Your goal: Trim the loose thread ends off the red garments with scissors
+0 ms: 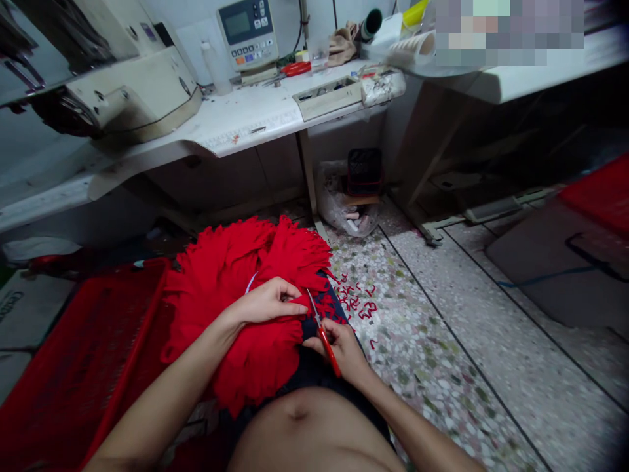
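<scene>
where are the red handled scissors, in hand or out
In: the right hand holds the scissors by the red handle, metal end pointing away.

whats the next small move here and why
Probably a slight shift of the red-handled scissors toward the left hand's fingertips, for a small snip at the cloth edge. The left hand seems to pinch red cloth, the right hand holds the scissors with the blades beside it, and thin red snippets lie on the floor.

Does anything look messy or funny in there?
Yes: little red scraps lie scattered on the speckled floor, right of the red cloth pile, like spilled litter. The white table looks untidy too, with small bits strewn near its front edge.
</scene>
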Motion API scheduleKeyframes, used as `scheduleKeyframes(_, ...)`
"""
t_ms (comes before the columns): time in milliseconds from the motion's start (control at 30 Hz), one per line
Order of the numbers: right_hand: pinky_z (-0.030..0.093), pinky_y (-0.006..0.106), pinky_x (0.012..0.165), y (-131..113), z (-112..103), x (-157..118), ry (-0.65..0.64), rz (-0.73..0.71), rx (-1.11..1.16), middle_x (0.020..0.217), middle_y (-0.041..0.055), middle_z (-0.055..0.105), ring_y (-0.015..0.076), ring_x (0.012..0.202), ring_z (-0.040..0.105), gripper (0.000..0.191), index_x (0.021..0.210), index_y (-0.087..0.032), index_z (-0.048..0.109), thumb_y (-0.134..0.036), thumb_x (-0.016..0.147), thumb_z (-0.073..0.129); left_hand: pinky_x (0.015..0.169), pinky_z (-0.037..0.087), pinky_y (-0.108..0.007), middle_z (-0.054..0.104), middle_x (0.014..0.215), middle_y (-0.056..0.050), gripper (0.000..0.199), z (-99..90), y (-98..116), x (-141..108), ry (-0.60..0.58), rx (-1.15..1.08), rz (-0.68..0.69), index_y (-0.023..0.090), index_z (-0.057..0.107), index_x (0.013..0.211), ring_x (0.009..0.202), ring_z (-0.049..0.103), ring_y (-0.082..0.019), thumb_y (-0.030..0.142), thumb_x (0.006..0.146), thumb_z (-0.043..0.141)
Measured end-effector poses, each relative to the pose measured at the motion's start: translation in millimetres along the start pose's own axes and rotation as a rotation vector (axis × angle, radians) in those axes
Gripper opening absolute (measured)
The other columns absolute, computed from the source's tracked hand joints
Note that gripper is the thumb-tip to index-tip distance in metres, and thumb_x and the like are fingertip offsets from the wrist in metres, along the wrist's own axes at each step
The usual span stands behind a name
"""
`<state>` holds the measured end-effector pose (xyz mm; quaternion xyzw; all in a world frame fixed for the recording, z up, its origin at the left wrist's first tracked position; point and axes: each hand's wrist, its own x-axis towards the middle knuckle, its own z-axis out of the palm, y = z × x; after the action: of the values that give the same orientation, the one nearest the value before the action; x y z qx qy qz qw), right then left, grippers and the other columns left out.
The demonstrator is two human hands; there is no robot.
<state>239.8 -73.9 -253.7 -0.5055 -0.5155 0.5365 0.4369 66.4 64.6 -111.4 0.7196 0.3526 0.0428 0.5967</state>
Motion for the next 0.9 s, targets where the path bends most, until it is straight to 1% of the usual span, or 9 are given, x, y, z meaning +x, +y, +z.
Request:
scheduleKeyframes(167, 0.028, 0.022, 0.048, 8.0, -1.7, -10.7, 0.068, 0.061, 0.090, 0.056, -0.0077, 0.041, 0.0097, 0.051, 0.036, 0.050, 0.068, -0.022, 0.043, -0.057, 0.084, 0.074, 0.060, 0.038, -0.022, 0.060, 0.070, -0.002, 0.030, -11.4, 8.4, -25.6, -0.216, 0.146, 0.114, 0.012, 0.080, 0.089, 0.063, 0.049, -0.011, 0.041, 0.087, 0.074)
scheduleKeyframes(233, 0.030, 0.021, 0.045, 9.4, -7.1, -11.1, 0.094, 0.120, 0.116, 0.054, -0.0079, 0.041, 0.0096, 0.048, 0.038, 0.051, 0.067, -0.022, 0.042, -0.058, 0.083, 0.074, 0.057, 0.040, -0.021, 0.064, 0.070, -0.004, 0.029, -18.7, 7.3, -40.2, -0.379, 0.109, 0.042, 0.013, 0.081, 0.095, 0.062, 0.054, -0.011, 0.040, 0.085, 0.077)
scheduleKeyframes(300, 0.030, 0.021, 0.043, 10.3, -13.6, -8.7, 0.099, 0.160, 0.122, 0.052, -0.0081, 0.040, 0.0098, 0.045, 0.040, 0.052, 0.065, -0.023, 0.041, -0.058, 0.082, 0.076, 0.055, 0.044, -0.020, 0.069, 0.071, -0.005, 0.032, -25.4, 4.4, -51.2, -0.402, 0.027, -0.075, 0.013, 0.079, 0.101, 0.060, 0.060, -0.012, 0.041, 0.084, 0.078)
scheduleKeyframes(367, 0.030, 0.021, 0.042, 10.2, -19.1, -4.0, 0.086, 0.177, 0.125, 0.051, -0.0084, 0.040, 0.0101, 0.043, 0.041, 0.052, 0.065, -0.023, 0.042, -0.058, 0.081, 0.076, 0.056, 0.048, -0.021, 0.069, 0.070, -0.005, 0.035, -31.5, 1.5, -54.3, -0.189, -0.027, -0.132, 0.012, 0.076, 0.103, 0.059, 0.063, -0.013, 0.043, 0.087, 0.074)
scheduleKeyframes(433, 0.030, 0.021, 0.040, 8.2, -21.7, 1.8, 0.080, 0.176, 0.126, 0.051, -0.0085, 0.039, 0.0103, 0.041, 0.042, 0.051, 0.066, -0.023, 0.043, -0.058, 0.081, 0.077, 0.060, 0.050, -0.023, 0.069, 0.071, -0.005, 0.035, -37.7, -1.6, -48.2, 0.155, -0.027, -0.103, 0.012, 0.072, 0.103, 0.062, 0.064, -0.014, 0.044, 0.091, 0.068)
scheduleKeyframes(567, 0.030, 0.021, 0.040, 1.9, -17.1, 11.3, 0.074, 0.158, 0.127, 0.051, -0.0084, 0.038, 0.0100, 0.042, 0.041, 0.054, 0.065, -0.024, 0.040, -0.060, 0.080, 0.076, 0.071, 0.052, -0.027, 0.071, 0.095, -0.009, 0.033, -51.2, -15.0, -20.3, 0.674, 0.228, 0.034, 0.014, 0.068, 0.111, 0.079, 0.066, -0.018, 0.040, 0.091, 0.064)
scheduleKeyframes(633, 0.029, 0.021, 0.040, 1.7, -12.3, 12.8, 0.061, 0.158, 0.129, 0.052, -0.0087, 0.036, 0.0095, 0.042, 0.039, 0.054, 0.065, -0.024, 0.038, -0.062, 0.082, 0.074, 0.071, 0.050, -0.028, 0.070, 0.099, -0.009, 0.033, -56.8, -24.9, -7.1, 0.760, 0.386, 0.014, 0.014, 0.067, 0.113, 0.077, 0.064, -0.017, 0.037, 0.089, 0.064)
scheduleKeyframes(700, 0.030, 0.021, 0.041, 4.6, -8.6, 11.8, 0.051, 0.164, 0.122, 0.053, -0.0086, 0.036, 0.0091, 0.043, 0.039, 0.054, 0.066, -0.024, 0.038, -0.062, 0.083, 0.072, 0.064, 0.046, -0.026, 0.068, 0.088, -0.006, 0.033, -59.7, -33.3, 2.0, 0.742, 0.422, -0.054, 0.014, 0.067, 0.110, 0.068, 0.059, -0.016, 0.035, 0.086, 0.066)
scheduleKeyframes(900, 0.029, 0.020, 0.040, 15.2, -9.9, 3.3, 0.031, 0.179, 0.116, 0.052, -0.0087, 0.037, 0.0085, 0.043, 0.037, 0.055, 0.065, -0.023, 0.041, -0.061, 0.078, 0.078, 0.059, 0.039, -0.021, 0.057, 0.069, 0.004, 0.036, -55.1, -32.2, 5.5, 0.756, -0.028, -0.033, 0.013, 0.064, 0.090, 0.060, 0.052, -0.010, 0.034, 0.068, 0.084)
